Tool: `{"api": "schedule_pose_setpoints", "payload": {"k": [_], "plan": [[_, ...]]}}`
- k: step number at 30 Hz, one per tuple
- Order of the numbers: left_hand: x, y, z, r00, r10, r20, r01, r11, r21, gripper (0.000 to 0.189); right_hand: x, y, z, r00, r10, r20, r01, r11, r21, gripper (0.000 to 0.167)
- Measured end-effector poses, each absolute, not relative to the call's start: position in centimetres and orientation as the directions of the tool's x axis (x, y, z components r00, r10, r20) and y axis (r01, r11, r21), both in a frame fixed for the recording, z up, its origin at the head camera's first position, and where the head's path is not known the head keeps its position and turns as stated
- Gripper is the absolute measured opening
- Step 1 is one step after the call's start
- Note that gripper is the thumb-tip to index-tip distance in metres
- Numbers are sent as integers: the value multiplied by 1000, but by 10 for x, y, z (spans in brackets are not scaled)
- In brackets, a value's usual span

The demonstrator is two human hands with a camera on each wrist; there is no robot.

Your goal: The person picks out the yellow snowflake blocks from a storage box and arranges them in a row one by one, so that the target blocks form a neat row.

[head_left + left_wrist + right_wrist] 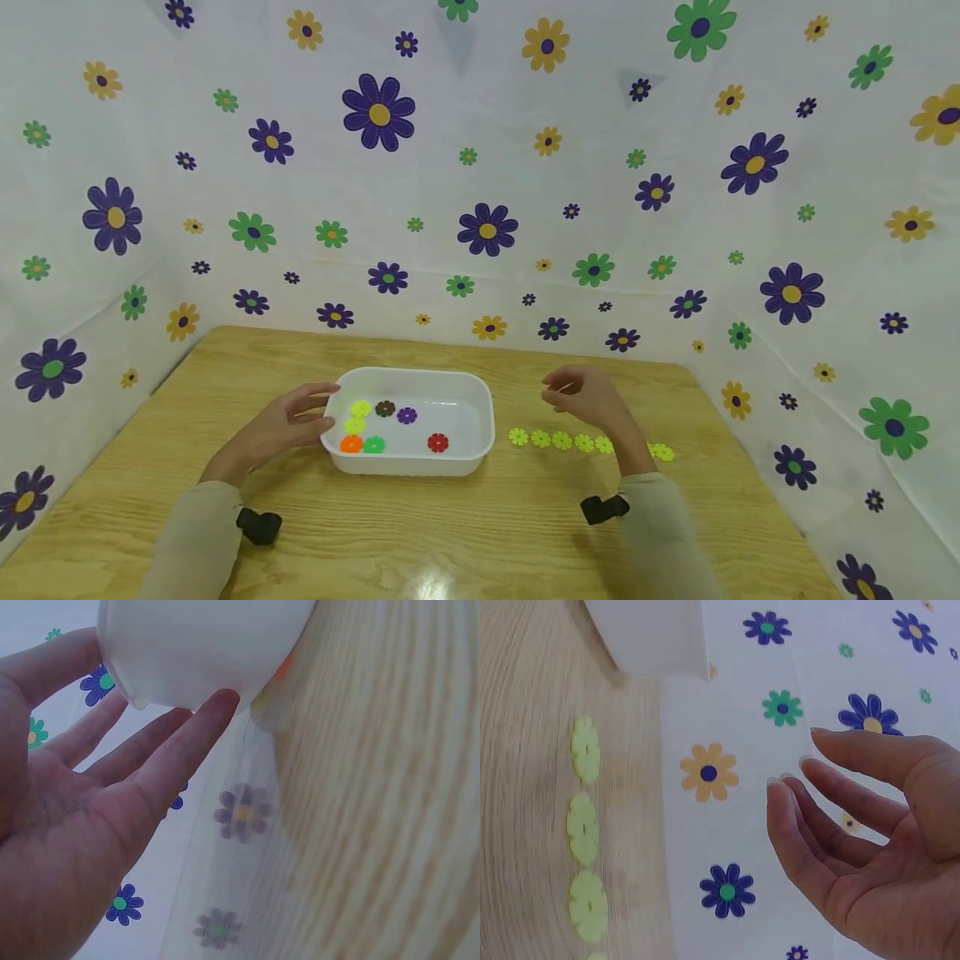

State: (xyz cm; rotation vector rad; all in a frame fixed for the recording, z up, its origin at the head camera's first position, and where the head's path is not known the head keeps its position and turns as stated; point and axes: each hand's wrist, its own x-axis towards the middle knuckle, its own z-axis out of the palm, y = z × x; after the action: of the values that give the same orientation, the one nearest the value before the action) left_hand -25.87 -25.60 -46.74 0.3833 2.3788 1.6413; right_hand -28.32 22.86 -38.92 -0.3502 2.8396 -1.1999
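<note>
A white plastic tray (408,466) stands on the wooden table. My left hand (285,423) is at its left end, the fingers spread and the fingertips right at the wall, as the left wrist view also shows. Inside lie loose flower-shaped discs: two yellow, one brown (385,408), one purple (407,415), one orange (351,443), one green (373,445) and one red (438,442). To the right of the tray my right hand (592,402) hovers over the table, fingers loosely bent and nothing between them. Beneath it runs a row of several yellow discs (562,441), partly hidden by the right wrist.
The wooden table (420,533) has its back edge against a white flower-printed cloth (315,183), which also rises on the left and right sides. A black wrist camera (258,527) sits on the left sleeve, another (604,509) on the right.
</note>
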Motion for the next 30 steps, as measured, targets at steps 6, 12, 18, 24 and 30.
{"api": "schedule_pose_setpoints", "payload": {"k": [6,12,18,24,30], "plan": [[-260,-256,-469,-941,337,-38,86,346,934,66,-290,180,-391,-962,-259,81,-235,645,-727,28],[-261,-255,-470,-939,342,-36,88,340,936,67,-293,138,-392,-933,-347,92,-305,633,-711,24],[-261,-254,-471,-938,346,-31,90,329,940,66,-298,100,-403,-900,-430,74,-363,643,-674,22],[-260,-255,-471,-939,340,-45,80,344,935,65,-302,66,-413,-888,-460,8,-336,638,-692,20],[-259,-256,-468,-939,342,-34,97,359,928,66,-305,39,-418,-893,-449,-42,-294,650,-701,20]]}}
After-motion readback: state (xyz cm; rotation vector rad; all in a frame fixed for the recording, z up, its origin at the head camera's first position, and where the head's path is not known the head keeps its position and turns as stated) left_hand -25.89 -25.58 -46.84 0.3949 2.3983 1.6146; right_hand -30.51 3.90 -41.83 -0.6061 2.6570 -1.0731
